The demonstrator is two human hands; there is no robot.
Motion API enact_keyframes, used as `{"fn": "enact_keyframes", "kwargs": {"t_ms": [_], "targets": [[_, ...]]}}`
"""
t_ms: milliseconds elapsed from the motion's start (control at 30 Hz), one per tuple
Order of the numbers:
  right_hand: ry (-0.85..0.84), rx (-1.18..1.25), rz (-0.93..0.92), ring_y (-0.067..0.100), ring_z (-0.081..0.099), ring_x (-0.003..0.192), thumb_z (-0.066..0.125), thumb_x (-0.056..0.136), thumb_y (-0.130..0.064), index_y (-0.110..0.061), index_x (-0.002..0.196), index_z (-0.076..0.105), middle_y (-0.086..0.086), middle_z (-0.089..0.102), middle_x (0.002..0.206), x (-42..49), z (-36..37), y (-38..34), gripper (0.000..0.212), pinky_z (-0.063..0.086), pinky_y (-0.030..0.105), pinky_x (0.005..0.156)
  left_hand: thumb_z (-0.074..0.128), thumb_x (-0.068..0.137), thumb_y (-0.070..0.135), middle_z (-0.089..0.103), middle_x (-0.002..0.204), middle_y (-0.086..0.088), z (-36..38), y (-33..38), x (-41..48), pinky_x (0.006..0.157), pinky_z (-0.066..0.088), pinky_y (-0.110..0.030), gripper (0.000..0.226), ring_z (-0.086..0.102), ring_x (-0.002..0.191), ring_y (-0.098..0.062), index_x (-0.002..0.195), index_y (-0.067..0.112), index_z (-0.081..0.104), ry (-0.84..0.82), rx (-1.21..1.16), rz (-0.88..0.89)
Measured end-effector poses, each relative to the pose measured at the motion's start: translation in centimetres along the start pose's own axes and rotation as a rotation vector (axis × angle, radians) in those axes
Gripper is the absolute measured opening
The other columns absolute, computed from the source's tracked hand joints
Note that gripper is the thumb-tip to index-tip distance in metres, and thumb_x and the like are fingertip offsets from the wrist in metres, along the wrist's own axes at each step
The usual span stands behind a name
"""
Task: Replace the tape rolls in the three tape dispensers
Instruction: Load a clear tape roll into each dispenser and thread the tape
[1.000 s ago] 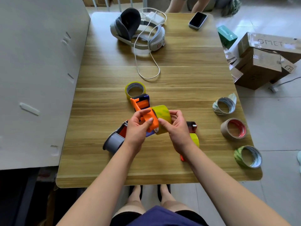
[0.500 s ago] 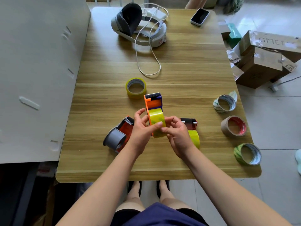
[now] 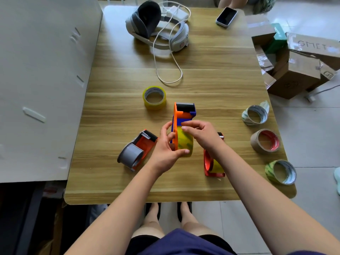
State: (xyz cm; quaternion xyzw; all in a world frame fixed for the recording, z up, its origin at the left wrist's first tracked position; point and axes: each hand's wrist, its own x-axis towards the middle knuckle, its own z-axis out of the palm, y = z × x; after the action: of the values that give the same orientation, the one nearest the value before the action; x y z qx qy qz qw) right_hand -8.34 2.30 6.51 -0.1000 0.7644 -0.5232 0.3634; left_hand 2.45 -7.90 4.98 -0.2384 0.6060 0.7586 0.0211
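**A:** What's the surface, and the room?

**B:** A light wooden table (image 3: pixel 211 80) on a pale tiled floor (image 3: pixel 312 135). A white panel (image 3: pixel 46 80) stands along its left side, and brown cardboard boxes (image 3: pixel 298 70) sit at the far right.

**A:** How many dispensers?

**B:** Three. The orange and blue plastic tape dispenser (image 3: pixel 184 115) is mid-table. The left hand (image 3: pixel 165 150) grips it, thumb under its yellow tape roll (image 3: pixel 184 141), and the right hand (image 3: pixel 202 133) curls its fingers over that roll's top. A red dispenser with a grey roll (image 3: pixel 136 151) lies left of the hands. A red dispenser with a yellow roll (image 3: pixel 209 166) lies near right, partly under the right wrist.

**A:** Loose rolls?

**B:** Four. A loose yellow roll (image 3: pixel 154 105) lies beyond the hands. Three line the right edge: a white printed roll (image 3: pixel 246 116), a brown roll (image 3: pixel 257 144) and a green roll (image 3: pixel 270 168). At the far end are one grey-white headset (image 3: pixel 156 26), its white cable (image 3: pixel 169 70) and one dark phone (image 3: pixel 226 16).
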Motion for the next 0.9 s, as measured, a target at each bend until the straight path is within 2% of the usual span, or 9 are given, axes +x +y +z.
{"fn": "enact_keyframes", "kwargs": {"t_ms": [133,200,333,433,533,600,667,800,900], "targets": [[0.002,-0.006,-0.003,0.016,0.06,0.1,0.064,0.085,-0.014,-0.018,0.095,0.07,0.001,0.066,0.098,0.2,0.0,0.1,0.012,0.049,0.028,0.083,0.072,0.071,-0.009,0.055,0.121,-0.004,-0.1,-0.3,-0.1,0.086,0.055,-0.042,0.093,0.062,0.107,-0.03,0.14,0.025,0.02,-0.001,0.046,-0.013],[0.002,-0.012,-0.002,0.018,0.061,0.101,0.065,0.084,-0.013,-0.021,0.086,0.071,0.002,0.067,0.097,0.2,-0.1,0.2,0.01,0.049,0.033,0.086,0.072,0.071,-0.008,0.056,0.12,-0.003,0.0,-0.5,-0.2,0.084,0.056,-0.041,0.09,0.062,0.108,-0.031,0.136,0.029,0.023,0.004,0.051,-0.015],[0.018,-0.032,0.019,0.017,0.063,0.095,0.067,0.083,-0.015,-0.013,0.091,0.07,0.004,0.068,0.095,0.2,-0.3,0.2,0.009,0.052,0.028,0.076,0.073,0.071,-0.005,0.055,0.125,-0.009,-0.1,-0.6,-0.1,0.085,0.056,-0.041,0.088,0.062,0.108,-0.029,0.132,0.034,0.024,0.003,0.062,-0.036],[0.004,-0.21,-0.046,0.018,0.065,0.092,0.067,0.084,-0.017,-0.007,0.097,0.07,0.004,0.068,0.093,0.2,-0.8,0.0,0.017,0.057,0.03,0.075,0.074,0.069,-0.005,0.056,0.123,-0.009,-0.4,-0.6,-0.1,0.08,0.056,-0.037,0.089,0.064,0.101,-0.027,0.13,0.036,0.024,-0.001,0.065,-0.053],[-0.004,-0.495,-0.181,0.016,0.065,0.087,0.064,0.086,-0.018,-0.007,0.099,0.072,0.006,0.07,0.094,0.0,-1.3,-0.4,0.019,0.055,0.03,0.08,0.074,0.07,-0.007,0.057,0.119,-0.006,-0.2,-0.6,-0.1,0.075,0.058,-0.03,0.089,0.064,0.098,-0.024,0.133,0.031,0.024,0.012,0.072,-0.067],[-0.006,-0.668,-0.291,0.016,0.064,0.085,0.061,0.086,-0.016,-0.006,0.096,0.073,0.007,0.071,0.094,-0.1,-1.4,-0.5,0.018,0.052,0.031,0.082,0.073,0.07,-0.007,0.058,0.117,-0.005,-0.1,-0.6,-0.1,0.076,0.058,-0.027,0.089,0.064,0.101,-0.022,0.138,0.023,0.023,0.031,0.08,-0.07],[-0.026,-0.786,-0.372,0.016,0.061,0.081,0.057,0.087,-0.014,-0.004,0.092,0.072,0.009,0.071,0.091,-0.2,-1.3,-0.5,0.018,0.051,0.032,0.08,0.074,0.07,-0.006,0.057,0.12,-0.008,0.0,-0.5,0.0,0.08,0.057,-0.03,0.091,0.062,0.105,-0.024,0.14,0.021,0.022,0.035,0.086,-0.067],[-0.024,-0.924,-0.494,0.024,0.06,0.08,0.052,0.088,-0.01,-0.001,0.089,0.067,0.015,0.067,0.088,0.0,-0.7,-0.1,0.017,0.051,0.038,0.076,0.074,0.068,-0.009,0.058,0.121,-0.013,0.0,-0.4,0.2,0.083,0.054,-0.031,0.092,0.06,0.108,-0.027,0.142,0.015,0.023,0.038,0.107,-0.073],[-0.01,-0.849,-0.476,0.023,0.061,0.08,0.055,0.088,-0.012,-0.002,0.09,0.067,0.013,0.067,0.089,0.0,-0.7,0.1,0.016,0.052,0.037,0.076,0.075,0.067,-0.008,0.058,0.122,-0.014,-0.3,-0.5,0.2,0.087,0.054,-0.036,0.095,0.06,0.109,-0.027,0.143,0.012,0.022,0.041,0.1,-0.086]]}}
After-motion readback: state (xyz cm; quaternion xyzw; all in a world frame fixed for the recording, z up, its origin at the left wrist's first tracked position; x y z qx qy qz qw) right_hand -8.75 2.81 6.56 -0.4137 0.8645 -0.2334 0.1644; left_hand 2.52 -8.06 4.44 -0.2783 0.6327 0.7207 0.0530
